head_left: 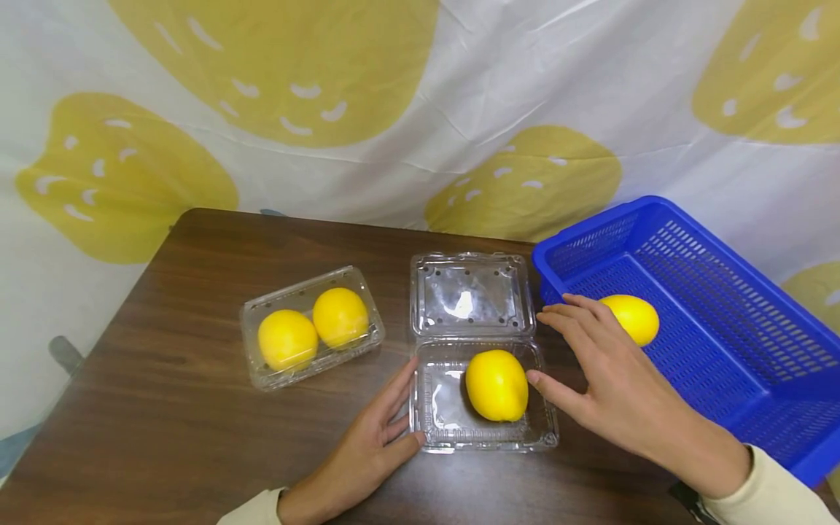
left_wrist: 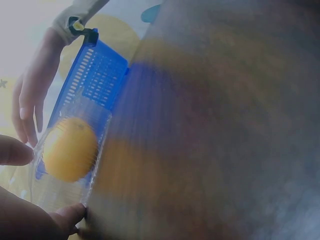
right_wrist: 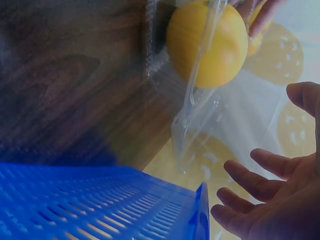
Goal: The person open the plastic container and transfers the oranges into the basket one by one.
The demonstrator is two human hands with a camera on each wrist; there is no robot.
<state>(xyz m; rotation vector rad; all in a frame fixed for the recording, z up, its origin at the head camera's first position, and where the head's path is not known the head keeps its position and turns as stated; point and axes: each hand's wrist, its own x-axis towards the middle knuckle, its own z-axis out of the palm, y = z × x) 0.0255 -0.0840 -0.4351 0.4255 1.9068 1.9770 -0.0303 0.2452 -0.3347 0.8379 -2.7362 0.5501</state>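
Observation:
A clear plastic clamshell box (head_left: 446,430) lies open on the table, its lid (head_left: 453,292) folded back away from me. One lemon (head_left: 497,385) sits in the right part of its base. My left hand (head_left: 367,441) touches the base's left side, fingers along the wall and thumb at the near corner. Between the box and the blue basket hovers my right hand (head_left: 610,379), holding nothing. Its fingers are spread, as the right wrist view shows, and the thumb tip is close beside the lemon. A second lemon (head_left: 633,319) lies inside the basket, partly hidden behind this hand.
To the left stands a closed clear box (head_left: 256,375) with two lemons (head_left: 287,340) in it. The blue perforated basket (head_left: 728,262) takes up the right side of the brown table (head_left: 177,423). Behind the table hangs a white cloth (head_left: 485,80) with a yellow fruit print.

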